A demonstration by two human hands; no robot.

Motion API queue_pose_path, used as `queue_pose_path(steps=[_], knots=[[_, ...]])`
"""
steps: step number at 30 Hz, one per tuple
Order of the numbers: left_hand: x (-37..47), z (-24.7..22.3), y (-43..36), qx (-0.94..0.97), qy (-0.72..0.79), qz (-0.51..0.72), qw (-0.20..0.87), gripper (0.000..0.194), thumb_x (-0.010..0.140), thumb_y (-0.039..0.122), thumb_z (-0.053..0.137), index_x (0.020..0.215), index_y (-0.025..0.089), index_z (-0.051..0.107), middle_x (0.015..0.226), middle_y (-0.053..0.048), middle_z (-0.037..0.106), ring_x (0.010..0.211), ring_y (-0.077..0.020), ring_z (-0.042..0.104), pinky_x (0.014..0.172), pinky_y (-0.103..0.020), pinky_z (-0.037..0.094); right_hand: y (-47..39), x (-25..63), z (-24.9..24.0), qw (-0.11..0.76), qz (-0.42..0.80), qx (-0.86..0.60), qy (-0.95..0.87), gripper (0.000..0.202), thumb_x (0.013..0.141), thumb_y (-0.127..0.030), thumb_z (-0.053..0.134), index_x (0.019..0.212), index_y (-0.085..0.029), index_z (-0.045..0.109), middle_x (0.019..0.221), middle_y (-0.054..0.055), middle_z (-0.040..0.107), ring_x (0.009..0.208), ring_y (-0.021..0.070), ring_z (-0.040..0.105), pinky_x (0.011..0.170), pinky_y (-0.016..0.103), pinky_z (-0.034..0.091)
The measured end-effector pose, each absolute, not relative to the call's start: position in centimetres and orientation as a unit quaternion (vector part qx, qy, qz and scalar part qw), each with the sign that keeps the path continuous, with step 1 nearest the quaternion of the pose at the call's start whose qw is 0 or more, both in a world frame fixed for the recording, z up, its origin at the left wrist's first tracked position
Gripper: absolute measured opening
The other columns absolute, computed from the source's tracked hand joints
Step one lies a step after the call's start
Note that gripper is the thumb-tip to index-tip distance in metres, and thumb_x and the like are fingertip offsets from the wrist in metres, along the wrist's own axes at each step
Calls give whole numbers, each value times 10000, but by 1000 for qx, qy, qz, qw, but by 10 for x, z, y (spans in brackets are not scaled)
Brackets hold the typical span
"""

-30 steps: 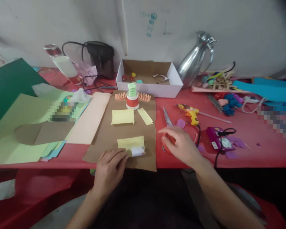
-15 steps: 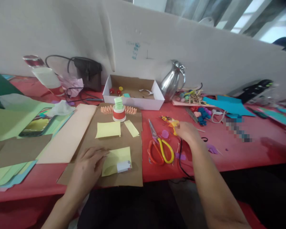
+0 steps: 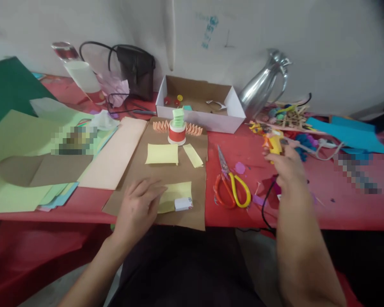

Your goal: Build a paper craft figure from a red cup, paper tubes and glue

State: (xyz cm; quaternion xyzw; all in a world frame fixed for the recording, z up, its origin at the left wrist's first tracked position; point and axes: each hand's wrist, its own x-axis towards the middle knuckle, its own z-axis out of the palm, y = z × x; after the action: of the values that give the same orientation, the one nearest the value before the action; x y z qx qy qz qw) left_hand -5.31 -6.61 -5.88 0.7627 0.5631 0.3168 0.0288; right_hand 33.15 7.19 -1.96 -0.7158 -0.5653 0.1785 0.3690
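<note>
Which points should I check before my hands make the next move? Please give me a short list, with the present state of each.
1. Right hand on the yellow plastic glue gun: ok, fingers around its grip.
2. Left hand at the yellow rectangular paper with a white patch: ok, fingers over its left side.
3. Metal scissors with red and yellow handles out of both hands: ok, lying on the red tabletop.
4. Thin black cable away from the tabletop's front edge: not ok, it runs over it.
5. Glue gun heated: cannot tell.
</note>
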Motion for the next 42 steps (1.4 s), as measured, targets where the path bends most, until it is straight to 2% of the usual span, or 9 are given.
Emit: queue_pose_path(steps=[4,6,8,12,17,23,31,37,42], knots=[[-51,-60,-62,742,598,301,35,324,905,223,551,1207,198,665,1143,-100,687,1055,-280,604,951,-470,474,35,308,1,371,429,-599,-565,260,710,-366,605,930,-226,611,842,34,645,707,174,639,648,311,541],[-51,-61,-57,744,591,307,47,304,903,220,546,1169,214,692,1112,-96,688,1067,-281,604,945,-469,478,19,292,3,381,550,-529,-523,229,744,-369,624,931,-237,611,773,19,625,665,173,631,613,310,541],[-51,-62,-55,756,571,314,62,263,900,190,539,1070,245,733,1148,-88,674,1116,-281,593,959,-477,470,7,277,2,374,590,-495,-516,223,789,-370,626,972,-243,603,834,37,665,695,188,664,627,326,560],[-51,-61,-64,732,578,356,53,215,892,174,559,1029,237,713,1297,-96,607,1162,-277,571,973,-485,460,-8,258,-1,318,567,-474,-594,280,825,-317,661,1082,-252,570,1071,69,706,767,197,715,640,324,580],[-52,-64,-77,778,539,322,22,209,898,155,584,1000,285,713,1139,-10,731,1098,-262,588,945,-471,416,-12,254,2,255,515,-477,-665,252,845,-302,653,1085,-245,600,789,17,711,699,203,703,606,330,587],[-52,-74,-75,814,528,236,50,316,924,149,514,1172,271,666,1253,-16,701,1224,-277,565,987,-496,347,-6,249,1,168,402,-439,-786,243,894,-372,617,1114,-279,665,972,41,738,862,232,701,730,355,590],[-52,-73,-74,815,527,229,69,338,939,156,504,1217,281,649,1263,-25,697,1252,-262,564,1020,-483,300,12,240,1,69,339,-437,-830,255,935,-460,542,1016,-257,673,778,27,705,689,219,658,634,333,528],[-51,-69,-75,817,526,223,81,330,938,143,509,1215,267,639,1286,-19,685,1257,-267,555,1016,-488,287,21,234,7,15,328,-435,-838,319,957,-477,497,1090,-221,633,843,47,710,747,226,660,643,326,489],[-51,-70,-74,814,528,228,83,334,935,134,514,1214,276,631,1284,-3,685,1240,-266,566,1011,-493,289,25,232,11,-18,317,-416,-852,265,955,-435,496,950,-205,627,830,57,708,760,232,658,644,327,472]])
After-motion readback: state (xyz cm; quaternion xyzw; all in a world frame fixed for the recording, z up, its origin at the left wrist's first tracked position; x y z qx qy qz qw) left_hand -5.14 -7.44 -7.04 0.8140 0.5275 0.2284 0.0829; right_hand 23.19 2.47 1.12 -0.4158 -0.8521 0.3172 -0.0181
